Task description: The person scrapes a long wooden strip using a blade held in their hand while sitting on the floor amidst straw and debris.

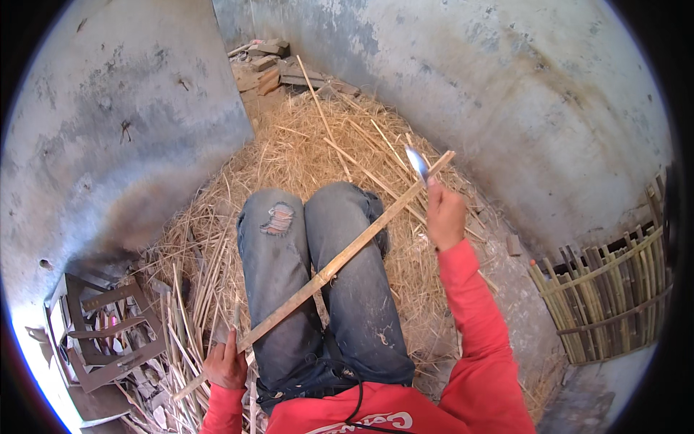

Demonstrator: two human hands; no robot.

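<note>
A long flat bamboo strip lies slantwise across my thighs, from low on the left to high on the right. Near its lower end, beside my left hip, my left hand is closed round it with the index finger along the strip. My right hand, arm reaching forward past my right knee, grips a knife. Its bright blade meets the strip close to the upper end. The handle is hidden in my fist.
Wood shavings cover the ground ahead. Loose bamboo strips lie at left near a broken wooden frame. A woven bamboo basket leans by the right wall. Bricks sit in the far corner.
</note>
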